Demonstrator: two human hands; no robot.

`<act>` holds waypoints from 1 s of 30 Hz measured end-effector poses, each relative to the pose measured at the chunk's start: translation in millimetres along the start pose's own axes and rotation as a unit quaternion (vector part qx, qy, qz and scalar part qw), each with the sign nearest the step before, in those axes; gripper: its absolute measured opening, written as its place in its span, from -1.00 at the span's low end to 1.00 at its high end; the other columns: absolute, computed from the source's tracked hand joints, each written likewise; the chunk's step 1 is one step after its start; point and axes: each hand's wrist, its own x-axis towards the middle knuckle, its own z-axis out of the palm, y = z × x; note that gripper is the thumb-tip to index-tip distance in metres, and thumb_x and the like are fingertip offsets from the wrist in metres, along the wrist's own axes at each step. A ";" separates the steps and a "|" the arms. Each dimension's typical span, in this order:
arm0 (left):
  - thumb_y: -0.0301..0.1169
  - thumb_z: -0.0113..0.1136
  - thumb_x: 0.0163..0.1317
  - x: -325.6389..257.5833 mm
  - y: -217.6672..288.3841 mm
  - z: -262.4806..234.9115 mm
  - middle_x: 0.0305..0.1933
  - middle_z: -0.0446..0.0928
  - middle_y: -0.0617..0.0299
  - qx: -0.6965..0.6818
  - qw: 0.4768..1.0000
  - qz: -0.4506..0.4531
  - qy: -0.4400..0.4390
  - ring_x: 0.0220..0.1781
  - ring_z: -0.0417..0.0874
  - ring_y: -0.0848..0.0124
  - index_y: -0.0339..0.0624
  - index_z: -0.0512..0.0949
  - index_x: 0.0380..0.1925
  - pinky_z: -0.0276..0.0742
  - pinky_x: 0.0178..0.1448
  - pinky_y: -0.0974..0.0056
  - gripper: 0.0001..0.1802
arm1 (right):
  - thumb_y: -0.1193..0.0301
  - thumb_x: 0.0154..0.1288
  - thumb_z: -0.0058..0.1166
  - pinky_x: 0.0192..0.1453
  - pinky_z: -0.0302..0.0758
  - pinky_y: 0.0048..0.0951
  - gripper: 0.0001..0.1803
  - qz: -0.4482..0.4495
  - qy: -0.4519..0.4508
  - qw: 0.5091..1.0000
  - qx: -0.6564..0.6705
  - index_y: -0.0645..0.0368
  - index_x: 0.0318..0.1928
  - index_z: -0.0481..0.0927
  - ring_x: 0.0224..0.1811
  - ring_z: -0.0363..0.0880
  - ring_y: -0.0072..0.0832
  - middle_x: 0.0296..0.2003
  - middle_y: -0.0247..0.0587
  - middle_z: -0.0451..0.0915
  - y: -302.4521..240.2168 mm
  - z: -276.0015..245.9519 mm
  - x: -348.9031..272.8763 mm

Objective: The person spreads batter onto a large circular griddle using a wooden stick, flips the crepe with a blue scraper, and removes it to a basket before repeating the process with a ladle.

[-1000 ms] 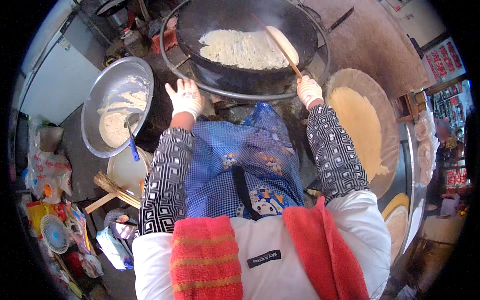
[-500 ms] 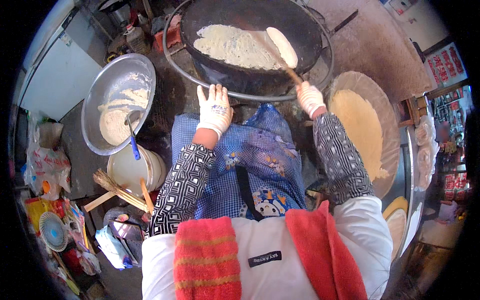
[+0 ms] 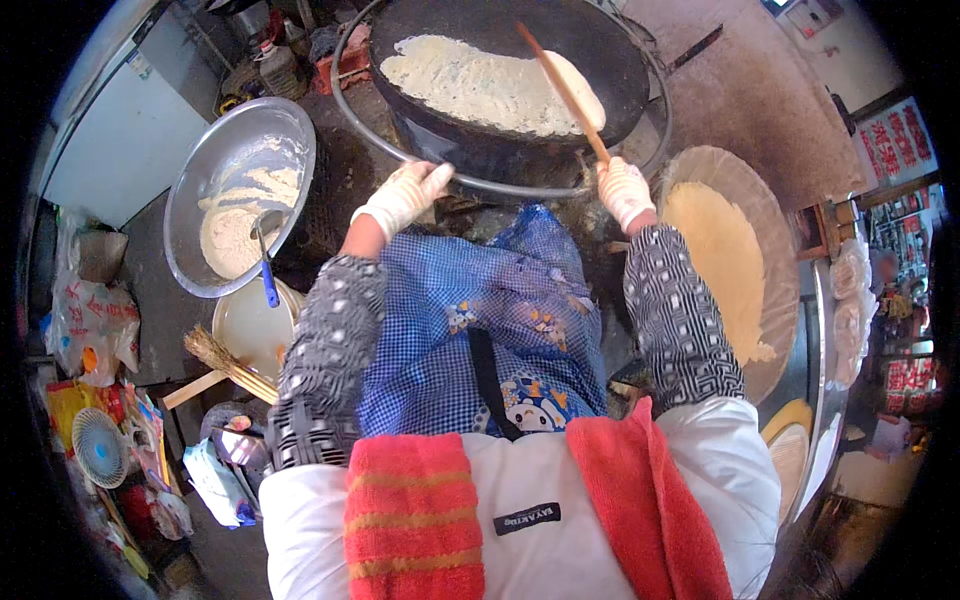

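A large black round griddle (image 3: 520, 30) stands ahead of me, with a metal ring (image 3: 520, 190) around it. Pale batter (image 3: 460, 85) covers part of its surface in a long sheet, with a thicker mound (image 3: 588, 92) at the right end. My gloved right hand (image 3: 625, 190) is closed around a flat wooden spatula (image 3: 565, 85), whose blade slants up to the left across the mound. At the ring's near left, my gloved left hand (image 3: 400, 197) has its fingers curled over the ring, thumb pointing right.
A metal basin (image 3: 180, 215) of batter with a blue-handled ladle (image 3: 268, 270) tilts on a white bucket (image 3: 250, 330) at left. A straw brush (image 3: 225, 365) lies beside the bucket. To the right sits a wide round tray (image 3: 780, 260) of yellowish flour or batter.
My left hand has slid left along the ring and turned, its fingers now curled. The spatula has swung more upright, its tip lifting clear of the batter sheet.
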 end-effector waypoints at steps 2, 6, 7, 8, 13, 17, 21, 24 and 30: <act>-0.01 0.01 0.43 -62.3 76.6 7.4 0.12 0.57 0.13 -0.209 0.959 0.187 -0.036 0.19 0.50 0.37 -0.24 0.45 0.23 0.35 0.31 0.30 -0.41 | 0.13 0.48 -0.23 -0.10 0.55 0.00 -0.60 -0.045 -0.030 0.997 -0.049 0.24 -0.22 0.48 -0.25 0.65 0.07 -0.35 0.21 0.64 -4.9 5.4 -17.4; -0.18 0.09 0.38 -178.0 185.9 17.0 0.02 0.57 0.01 -0.041 0.812 0.555 -0.174 0.09 0.56 0.27 -0.27 0.46 0.20 0.50 0.09 0.31 -0.50 | 0.10 0.47 -0.19 -0.08 0.60 -0.02 -0.57 0.094 0.005 0.994 -0.055 0.22 -0.17 0.56 -0.22 0.68 -0.03 -0.27 0.10 0.67 43.5 7.6 -12.9; -0.19 0.09 0.37 -207.6 197.2 22.0 0.02 0.57 0.01 -0.012 0.791 0.575 -0.208 0.10 0.56 0.27 -0.27 0.46 0.19 0.49 0.10 0.30 -0.50 | 0.11 0.46 -0.17 -0.05 0.59 -0.03 -0.58 0.063 -0.003 0.997 -0.048 0.21 -0.13 0.57 -0.17 0.67 0.02 -0.23 0.15 0.66 24.9 -7.7 -11.2; -0.19 0.09 0.37 -232.6 204.7 27.2 0.02 0.57 0.01 0.006 0.777 0.583 -0.239 0.10 0.56 0.26 -0.27 0.46 0.19 0.49 0.10 0.30 -0.50 | 0.12 0.46 -0.18 -0.03 0.58 -0.03 -0.58 0.041 0.003 0.999 -0.008 0.22 -0.13 0.58 -0.14 0.65 0.08 -0.23 0.22 0.65 -2.7 -10.9 -11.9; -0.22 0.11 0.34 -269.7 202.6 51.3 0.04 0.57 0.00 0.016 0.755 0.576 -0.313 0.12 0.56 0.24 -0.27 0.46 0.19 0.48 0.13 0.28 -0.51 | 0.12 0.45 -0.20 0.06 0.52 -0.01 -0.55 0.069 -0.024 0.997 -0.028 0.24 -0.11 0.58 -0.08 0.64 0.06 -0.19 0.27 0.64 -2.9 13.0 -14.3; -0.25 0.12 0.33 -271.0 200.0 58.0 0.05 0.57 0.00 0.006 0.752 0.571 -0.329 0.14 0.55 0.22 -0.27 0.46 0.19 0.46 0.15 0.26 -0.51 | 0.10 0.42 -0.16 0.06 0.51 0.00 -0.55 0.029 0.011 0.999 -0.027 0.25 -0.13 0.59 -0.10 0.63 0.09 -0.22 0.25 0.64 -11.1 -0.3 -12.0; -0.27 0.14 0.31 -270.3 202.3 55.3 0.07 0.56 -0.01 -0.008 0.741 0.575 -0.346 0.15 0.55 0.20 -0.27 0.46 0.18 0.45 0.18 0.24 -0.51 | 0.11 0.43 -0.16 0.04 0.52 -0.01 -0.57 0.033 0.010 0.999 -0.033 0.24 -0.21 0.59 -0.13 0.65 0.02 -0.28 0.19 0.66 17.5 10.8 -5.0; -0.29 0.15 0.29 -267.9 207.1 55.4 0.08 0.56 -0.01 -0.016 0.736 0.573 -0.361 0.16 0.55 0.19 -0.27 0.46 0.18 0.44 0.20 0.23 -0.52 | 0.10 0.43 -0.17 -0.01 0.53 0.00 -0.57 -0.022 0.026 0.999 -0.021 0.22 -0.20 0.59 -0.17 0.64 0.04 -0.30 0.16 0.66 10.8 7.3 1.4; -0.33 0.17 0.27 -248.2 204.5 55.4 0.10 0.56 -0.02 -0.015 0.726 0.575 -0.377 0.18 0.54 0.16 -0.27 0.47 0.17 0.42 0.23 0.20 -0.52 | 0.13 0.42 -0.16 0.05 0.55 -0.05 -0.57 0.055 -0.027 0.998 -0.014 0.21 -0.11 0.62 -0.10 0.66 0.02 -0.21 0.17 0.67 12.2 3.0 0.4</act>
